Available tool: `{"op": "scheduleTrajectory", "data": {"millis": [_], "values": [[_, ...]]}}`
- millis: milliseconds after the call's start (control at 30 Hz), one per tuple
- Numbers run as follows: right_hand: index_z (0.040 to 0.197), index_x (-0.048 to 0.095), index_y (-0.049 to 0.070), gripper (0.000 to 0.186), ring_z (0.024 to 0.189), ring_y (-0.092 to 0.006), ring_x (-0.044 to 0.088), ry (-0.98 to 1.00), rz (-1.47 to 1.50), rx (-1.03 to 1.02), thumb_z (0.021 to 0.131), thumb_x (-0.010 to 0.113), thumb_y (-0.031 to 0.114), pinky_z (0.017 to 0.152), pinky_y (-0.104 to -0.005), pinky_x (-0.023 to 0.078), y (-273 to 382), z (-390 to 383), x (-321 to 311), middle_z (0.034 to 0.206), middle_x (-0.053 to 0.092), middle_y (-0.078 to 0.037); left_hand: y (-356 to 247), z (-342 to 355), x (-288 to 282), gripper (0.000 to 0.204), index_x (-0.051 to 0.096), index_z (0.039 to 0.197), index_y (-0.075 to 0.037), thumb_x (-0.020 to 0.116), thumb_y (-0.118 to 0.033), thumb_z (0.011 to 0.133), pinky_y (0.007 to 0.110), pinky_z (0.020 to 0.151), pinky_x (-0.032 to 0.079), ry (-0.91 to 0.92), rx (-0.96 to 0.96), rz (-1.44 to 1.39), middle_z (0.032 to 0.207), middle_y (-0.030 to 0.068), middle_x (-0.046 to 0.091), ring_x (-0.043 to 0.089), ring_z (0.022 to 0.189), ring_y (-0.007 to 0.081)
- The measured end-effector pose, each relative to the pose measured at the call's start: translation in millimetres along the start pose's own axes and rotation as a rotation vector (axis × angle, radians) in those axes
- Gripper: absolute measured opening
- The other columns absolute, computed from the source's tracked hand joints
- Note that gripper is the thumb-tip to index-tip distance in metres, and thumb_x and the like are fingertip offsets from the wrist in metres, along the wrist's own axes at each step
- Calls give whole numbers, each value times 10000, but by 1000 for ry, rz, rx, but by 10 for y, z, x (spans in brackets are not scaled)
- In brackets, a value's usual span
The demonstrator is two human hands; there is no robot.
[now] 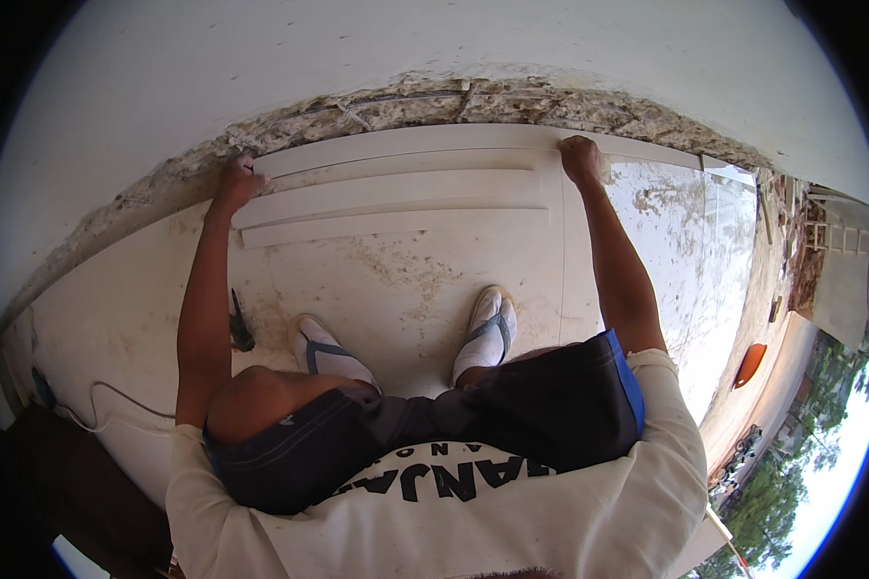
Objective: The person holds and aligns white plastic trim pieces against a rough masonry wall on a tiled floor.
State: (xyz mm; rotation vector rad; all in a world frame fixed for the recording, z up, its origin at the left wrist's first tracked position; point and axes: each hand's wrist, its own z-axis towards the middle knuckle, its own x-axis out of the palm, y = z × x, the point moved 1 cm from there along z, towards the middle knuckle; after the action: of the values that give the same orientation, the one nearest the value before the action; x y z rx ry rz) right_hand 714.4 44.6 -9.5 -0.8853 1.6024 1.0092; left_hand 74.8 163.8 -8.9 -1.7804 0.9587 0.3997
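My left hand (pixel 241 183) and my right hand (pixel 579 159) are closed on a long white strip (pixel 406 137) lying along the foot of the wall, one hand toward each end of the visible stretch. Shorter white strips (pixel 377 187) lie parallel on the dirty pale floor between my arms. A dark green and black tool (pixel 239 328) rests beside my left forearm, partly hidden by it. My feet, in white socks and sandals (pixel 483 328), are below the strips.
A white wall (pixel 434 48) has a rough chipped band (pixel 512 96) along its base. A cable (pixel 106 391) runs across the lower left. At the right are an orange basin (pixel 751 365), a ladder-like frame (pixel 835 236) and trees outside.
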Motion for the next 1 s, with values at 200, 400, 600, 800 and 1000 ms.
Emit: {"op": "scheduleTrajectory", "data": {"millis": [200, 400, 600, 800, 1000], "values": [[847, 689, 44, 311, 915, -381, 624, 30, -59, -42, 833, 500, 290, 815, -478, 491, 91, 13, -65, 955, 659, -197, -7, -13, -16, 236, 621, 852, -18, 750, -129, 688, 302, 612, 460, -4, -16, 4, 726, 65, 639, 573, 643, 142], [870, 702, 63, 292, 889, -336, 643, -10, -34, -56, 816, 538, 298, 793, -453, 504, 125, -36, -19, 924, 673, -181, 109, 15, -38, 240, 610, 859, -18, 748, -114, 688, 303, 593, 453, 5, -26, 34, 703, 68, 636, 575, 623, 144], [909, 688, 20, 154, 578, -79, 555, 8, 743, 371, 810, 604, 104, 521, -226, 459, -73, -59, 179, 694, 627, -32, 136, -79, -75, 252, 601, 899, -17, 739, -86, 700, 288, 565, 438, -13, -44, -95, 700, 57, 639, 561, 600, 118], [941, 694, 35, 174, 666, -106, 605, -128, 693, 218, 813, 629, 133, 583, -250, 482, -434, -80, 363, 766, 666, -54, 82, -3, 25, 254, 594, 912, -9, 730, -72, 707, 278, 546, 422, -4, -5, -126, 714, 59, 646, 542, 586, 101], [947, 711, 83, 229, 857, -272, 673, -153, 399, 359, 768, 661, 217, 794, -360, 511, 4, -204, 160, 890, 702, -141, 167, 10, 27, 252, 586, 928, -7, 719, -64, 723, 262, 531, 402, 18, 11, -174, 718, 49, 643, 532, 590, 81]]}}
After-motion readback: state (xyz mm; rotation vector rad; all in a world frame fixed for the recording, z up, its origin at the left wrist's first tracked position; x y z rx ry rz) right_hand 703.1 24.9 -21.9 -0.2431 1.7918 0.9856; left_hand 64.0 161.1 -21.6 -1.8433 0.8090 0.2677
